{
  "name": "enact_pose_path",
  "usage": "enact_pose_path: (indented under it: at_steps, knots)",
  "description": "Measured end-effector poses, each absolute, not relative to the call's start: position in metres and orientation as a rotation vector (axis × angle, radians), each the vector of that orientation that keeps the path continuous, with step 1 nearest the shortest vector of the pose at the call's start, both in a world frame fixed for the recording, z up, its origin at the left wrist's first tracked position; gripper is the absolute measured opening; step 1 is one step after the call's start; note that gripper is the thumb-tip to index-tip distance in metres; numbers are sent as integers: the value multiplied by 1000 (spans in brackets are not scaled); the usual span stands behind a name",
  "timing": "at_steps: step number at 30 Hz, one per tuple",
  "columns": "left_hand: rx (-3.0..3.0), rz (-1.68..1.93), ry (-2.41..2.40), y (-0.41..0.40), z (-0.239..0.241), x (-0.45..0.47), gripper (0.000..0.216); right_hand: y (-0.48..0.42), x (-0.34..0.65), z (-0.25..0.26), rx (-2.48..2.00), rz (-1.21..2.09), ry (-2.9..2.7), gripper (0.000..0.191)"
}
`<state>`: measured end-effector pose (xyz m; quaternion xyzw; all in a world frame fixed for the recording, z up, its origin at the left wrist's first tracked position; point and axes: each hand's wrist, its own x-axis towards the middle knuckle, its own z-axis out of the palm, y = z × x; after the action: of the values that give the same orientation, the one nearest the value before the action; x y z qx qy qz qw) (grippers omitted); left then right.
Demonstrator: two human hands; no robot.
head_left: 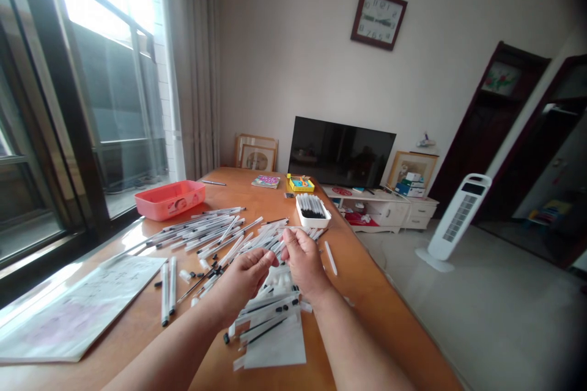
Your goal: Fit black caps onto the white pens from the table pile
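Slim, clear-barrelled pens lie heaped across a wooden table, beneath and beyond two bare hands. The left hand and right hand are closed in facing pinches; whatever sits between the fingertips cannot be made out. The pens look light, stiff and smooth, apt to roll, and best taken mid-barrel between thumb and forefinger. More stand packed in a white tub just beyond, with a red box at far left.

Forearms converge ahead, left grip and right grip curled just beside each other.
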<state>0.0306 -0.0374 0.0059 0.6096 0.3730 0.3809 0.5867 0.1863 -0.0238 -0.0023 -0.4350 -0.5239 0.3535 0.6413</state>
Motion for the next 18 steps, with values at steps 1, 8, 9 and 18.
enact_pose_path:
  at_steps: [1, 8, 9, 18]
  knots:
    - [1369, 876, 838, -39, 8, 31, 42, -25, 187, -1, -984, 805, -1196, 47]
    - [1107, 823, 709, -40, 11, 26, 34, -26, 183, -2, -938, 879, -1142, 47]
    - [1079, 812, 699, -39, 11, 26, 33, -25, 181, -3, -925, 899, -1134, 47]
    - [940, 739, 656, -37, 1, 17, 32, -7, 217, 5, -809, 915, -762, 38]
